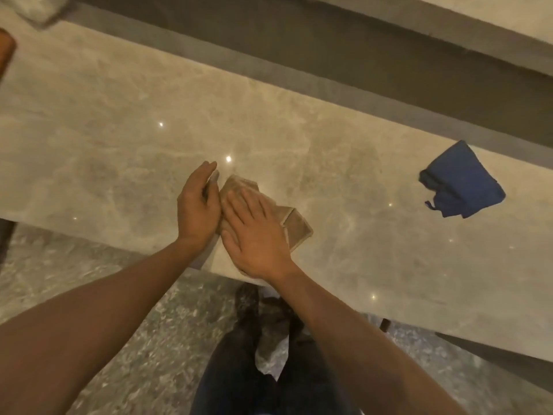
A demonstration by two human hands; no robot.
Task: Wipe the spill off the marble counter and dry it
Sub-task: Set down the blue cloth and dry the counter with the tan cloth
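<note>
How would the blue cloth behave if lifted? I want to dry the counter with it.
The blue cloth lies crumpled, with folds and a loose corner, so it would probably droop limply. It looks thin, so likely light. On the glossy marble counter it may slide easily when pushed.

No text, no labels — nothing legible

Marble counter [119, 121], tan cloth [294, 232], blue cloth [462, 181]
</note>
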